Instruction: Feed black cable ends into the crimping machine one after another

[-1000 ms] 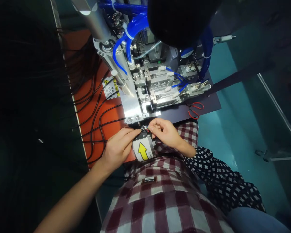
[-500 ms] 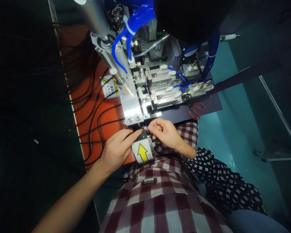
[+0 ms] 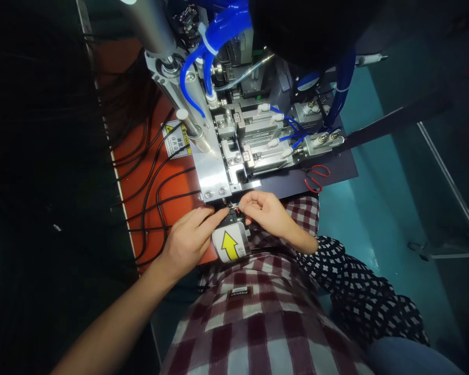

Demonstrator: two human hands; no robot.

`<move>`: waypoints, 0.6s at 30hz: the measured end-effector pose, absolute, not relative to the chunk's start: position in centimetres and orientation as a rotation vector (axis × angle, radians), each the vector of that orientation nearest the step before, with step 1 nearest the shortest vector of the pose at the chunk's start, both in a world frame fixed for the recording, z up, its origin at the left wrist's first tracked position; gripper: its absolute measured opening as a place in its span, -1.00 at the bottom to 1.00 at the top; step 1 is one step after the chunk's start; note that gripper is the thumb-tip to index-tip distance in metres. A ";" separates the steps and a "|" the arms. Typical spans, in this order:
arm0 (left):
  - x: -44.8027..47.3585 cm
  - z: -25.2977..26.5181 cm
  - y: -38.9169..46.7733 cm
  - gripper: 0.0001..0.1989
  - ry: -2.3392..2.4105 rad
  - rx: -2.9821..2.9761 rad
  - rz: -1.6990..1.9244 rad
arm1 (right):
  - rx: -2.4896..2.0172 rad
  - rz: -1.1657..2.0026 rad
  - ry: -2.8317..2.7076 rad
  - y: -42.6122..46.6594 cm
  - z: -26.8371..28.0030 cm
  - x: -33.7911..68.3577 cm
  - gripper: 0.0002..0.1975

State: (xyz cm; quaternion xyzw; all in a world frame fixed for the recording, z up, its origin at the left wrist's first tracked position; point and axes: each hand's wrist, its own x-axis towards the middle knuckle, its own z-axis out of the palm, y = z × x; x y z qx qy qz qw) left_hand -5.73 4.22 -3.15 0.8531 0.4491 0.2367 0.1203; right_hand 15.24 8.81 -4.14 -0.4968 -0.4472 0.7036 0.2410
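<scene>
A teal floor (image 3: 347, 208) shows on the right, while the far left is mostly dark. An orange worktop (image 3: 125, 52) carries black cables (image 3: 158, 211), which loop across its left part, and a warning sign (image 3: 177, 139) (white and yellow, partly crossed by the cables). Beside it stands a metal machine (image 3: 266, 130) with thick blue tubes (image 3: 222, 28) at the top and thinner blue ones running among its fittings. A dark plate (image 3: 344, 164) reaches out to the right of the machine, and a red-handled tool (image 3: 313, 189) lies near its front edge.

The thin coloured wires (image 3: 235, 207) are at the machine's front, between the two hands and just above a small black block (image 3: 229, 216). The right hand (image 3: 268, 213) pinches them between thumb and forefinger. The left hand (image 3: 187, 234) has its fingertips up against the other end of the wires (whether they grip or only press, I cannot tell). Just below the block is a white label (image 3: 221, 247) with a yellow arrow pointing toward the machine.

The person wears a checked apron (image 3: 258, 323), and a dark patterned sleeve (image 3: 328, 260) covers the right arm up from near the wrist.
</scene>
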 end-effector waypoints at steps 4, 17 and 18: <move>-5.7 -3.1 4.2 -0.69 1.315 2.507 0.683 | -1.360 1.926 -1.235 8.9 -4.2 15.3 -0.90; -5.8 -3.3 4.2 -0.69 1.308 2.482 0.684 | -1.303 2.043 -1.140 9.0 -3.8 15.6 -0.88; -5.8 -3.3 4.2 -0.69 1.307 2.480 0.688 | -1.303 2.040 -1.139 9.0 -3.8 15.6 -0.88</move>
